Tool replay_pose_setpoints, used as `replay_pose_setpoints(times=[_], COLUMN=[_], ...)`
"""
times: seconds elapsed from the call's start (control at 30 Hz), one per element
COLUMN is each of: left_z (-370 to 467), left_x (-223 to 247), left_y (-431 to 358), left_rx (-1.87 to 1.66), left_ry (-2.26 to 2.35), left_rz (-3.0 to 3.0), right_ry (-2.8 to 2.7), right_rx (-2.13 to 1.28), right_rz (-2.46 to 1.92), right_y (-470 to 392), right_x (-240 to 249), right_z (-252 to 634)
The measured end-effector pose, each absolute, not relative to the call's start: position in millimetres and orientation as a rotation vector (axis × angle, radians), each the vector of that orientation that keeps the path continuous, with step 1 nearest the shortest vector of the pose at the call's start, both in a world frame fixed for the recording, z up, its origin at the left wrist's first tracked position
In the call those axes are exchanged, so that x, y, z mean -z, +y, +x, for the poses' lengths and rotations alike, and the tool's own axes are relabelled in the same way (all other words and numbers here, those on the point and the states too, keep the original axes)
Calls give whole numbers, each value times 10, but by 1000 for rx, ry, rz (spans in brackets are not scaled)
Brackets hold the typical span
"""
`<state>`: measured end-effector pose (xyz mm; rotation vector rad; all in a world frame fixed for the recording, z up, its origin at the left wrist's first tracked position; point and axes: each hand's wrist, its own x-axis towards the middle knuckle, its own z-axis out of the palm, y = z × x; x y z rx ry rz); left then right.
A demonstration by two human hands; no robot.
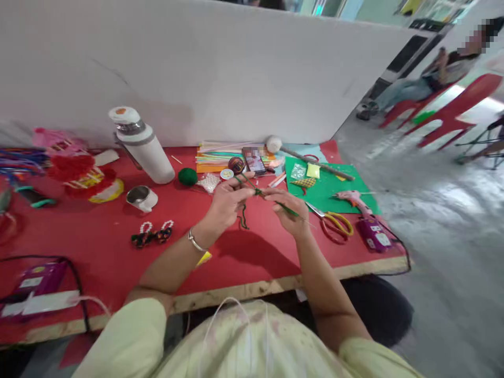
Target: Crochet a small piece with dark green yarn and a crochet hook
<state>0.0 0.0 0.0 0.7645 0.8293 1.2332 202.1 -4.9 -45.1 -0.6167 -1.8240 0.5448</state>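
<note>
Both hands nearly met at the green yarn piece [258, 192], above the red table [102, 231].
Left hand [226, 203] pinched it, likely to steady it; right hand [289, 212] gripped a slim tool [291, 211], probably for fine control. Green yarn ball [188, 177] sat off left, presumably clear of the work.

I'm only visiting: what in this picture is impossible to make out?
All in the head view:
Green yarn work: stitches too small, partly covered by the left hand.
Slim tool: yarn end hidden by the right hand.
Phone: screen blurred.
Seated person: head blurred.
Purple box, picture right: label print too small.
Blue-and-red bundle: cut off by left edge.
</note>
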Motion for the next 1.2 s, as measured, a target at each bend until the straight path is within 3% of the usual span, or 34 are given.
replay_pose_setpoints(times=[0.6, 0.8, 1.2], left_z=[-27, -9, -45], left_x=[-13, -29, -36], left_y=[-6, -6, 16], left_rx=[-1200, -1370, -1208], left_ry=[764, 854, 781], left_rz=[808, 957, 865], right_ry=[-1820, -1957, -1879], right_rx=[-425, -348, -562], right_rz=[-583, -593, -580], right_y=[-208, -220, -256], right_x=[344, 268, 218], right_z=[1931, 1996, 1982])
